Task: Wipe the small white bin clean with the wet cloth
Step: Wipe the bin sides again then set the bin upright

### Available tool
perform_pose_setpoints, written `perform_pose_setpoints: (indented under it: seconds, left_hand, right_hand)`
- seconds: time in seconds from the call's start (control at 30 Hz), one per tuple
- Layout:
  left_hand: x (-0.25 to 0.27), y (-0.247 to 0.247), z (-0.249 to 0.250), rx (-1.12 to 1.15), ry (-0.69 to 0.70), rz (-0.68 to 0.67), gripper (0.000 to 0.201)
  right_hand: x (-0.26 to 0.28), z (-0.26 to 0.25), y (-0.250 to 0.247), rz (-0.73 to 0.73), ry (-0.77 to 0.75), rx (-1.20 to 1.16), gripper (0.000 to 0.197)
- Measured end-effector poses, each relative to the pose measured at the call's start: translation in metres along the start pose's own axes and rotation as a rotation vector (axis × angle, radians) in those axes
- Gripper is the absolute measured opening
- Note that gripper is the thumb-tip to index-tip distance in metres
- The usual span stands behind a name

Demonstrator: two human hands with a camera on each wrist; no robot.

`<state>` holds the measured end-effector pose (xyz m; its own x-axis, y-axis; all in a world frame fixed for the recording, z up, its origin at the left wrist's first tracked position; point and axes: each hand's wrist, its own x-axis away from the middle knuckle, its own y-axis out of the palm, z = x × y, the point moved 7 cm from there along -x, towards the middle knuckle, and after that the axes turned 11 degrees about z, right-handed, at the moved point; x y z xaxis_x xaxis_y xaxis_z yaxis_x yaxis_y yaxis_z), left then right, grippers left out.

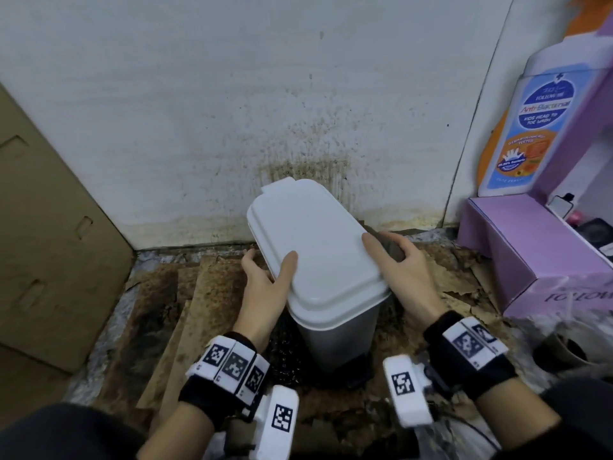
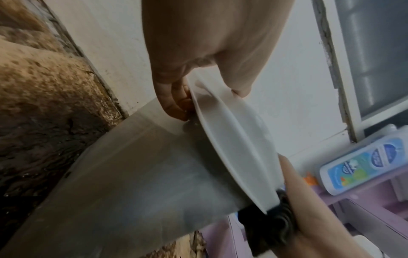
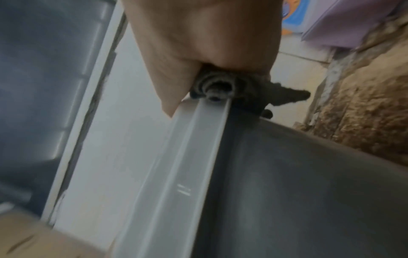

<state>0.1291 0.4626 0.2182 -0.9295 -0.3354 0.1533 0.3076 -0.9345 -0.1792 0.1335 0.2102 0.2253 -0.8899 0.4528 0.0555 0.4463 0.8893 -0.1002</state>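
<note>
- Our left hand [image 1: 265, 287] grips the left edge of the small white plastic bin [image 1: 318, 257] at centre frame: the thumb lies flat on the lid, and in the left wrist view the fingers [image 2: 176, 103] curl under the lid's rim against the bin's side.
- Our right hand [image 1: 401, 270] holds a dark grey, ribbed wet cloth [image 1: 391, 247] bunched against the lid's right edge, thumb on top of the lid, fingers wrapped round the cloth.
- In the right wrist view the cloth [image 3: 220, 87] is pinched between thumb and fingers right at the lid's rim, a loose corner sticking out to the right.
- The bin stands on the floor close to the wall, its lid shut; the lid is a smooth, rounded rectangle with a stepped rim and a small tab at the far end, and the body below is a glossy grey-silver that narrows downward.
- Under it lie damp, mottled brown cardboard sheets [image 1: 185, 313].
- The white wall [image 1: 199, 111] behind is speckled with brown stains just above the bin.
- A lilac cardboard display box [image 1: 524, 247] sits at the right of the frame, a plain brown carton [image 1: 49, 244] at the left.
</note>
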Motion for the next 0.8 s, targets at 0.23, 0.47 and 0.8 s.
perform_pose_setpoints:
  seconds: [0.23,0.47,0.8]
  left_hand:
    - [0.009,-0.004,-0.007,-0.001,0.024,-0.029,0.092]
    - [0.004,-0.010,0.014,0.045,0.099,-0.150,0.057]
    - [-0.015,-0.037,0.011,-0.026,0.110,-0.272,0.056]
  right_hand:
    - [-0.022,0.001,0.019,-0.266,0.023,0.082,0.083]
    - [-0.001,-0.005,0.016,-0.173,-0.053,0.089,0.080]
    - [0.047,0.011,0.035,-0.001,-0.014,-0.045,0.079]
